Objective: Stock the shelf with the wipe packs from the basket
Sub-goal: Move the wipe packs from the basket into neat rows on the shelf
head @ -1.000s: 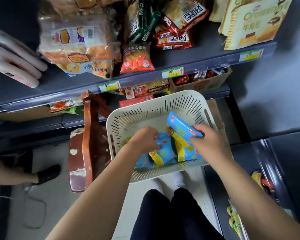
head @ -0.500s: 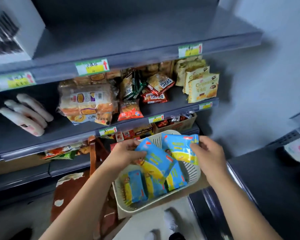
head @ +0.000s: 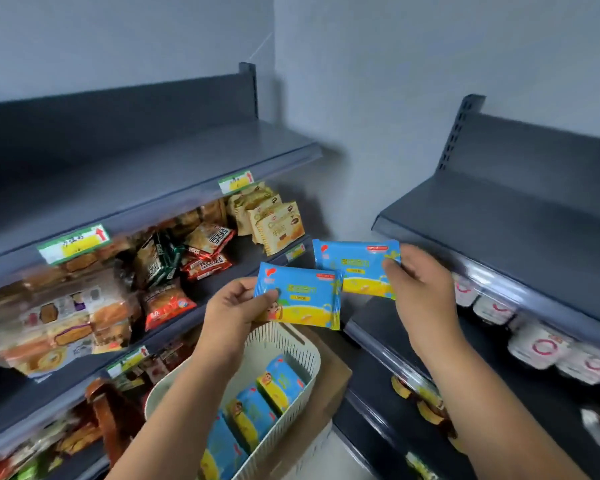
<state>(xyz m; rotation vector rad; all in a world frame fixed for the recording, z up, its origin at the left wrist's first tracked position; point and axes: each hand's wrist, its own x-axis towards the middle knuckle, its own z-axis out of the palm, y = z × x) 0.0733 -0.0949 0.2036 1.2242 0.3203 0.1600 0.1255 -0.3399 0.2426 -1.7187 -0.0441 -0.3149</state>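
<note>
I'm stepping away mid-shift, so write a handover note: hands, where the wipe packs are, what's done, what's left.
Left hand grips one blue-and-yellow plastic wipe pack by its left edge.
Right hand pinches a second wipe pack by its right end.
White slotted plastic basket below holds at least three more packs.
Done: two packs out of the basket; none seen on a shelf.
Left: shelve both, perhaps on the grey metal shelf at right, then the rest.
</note>
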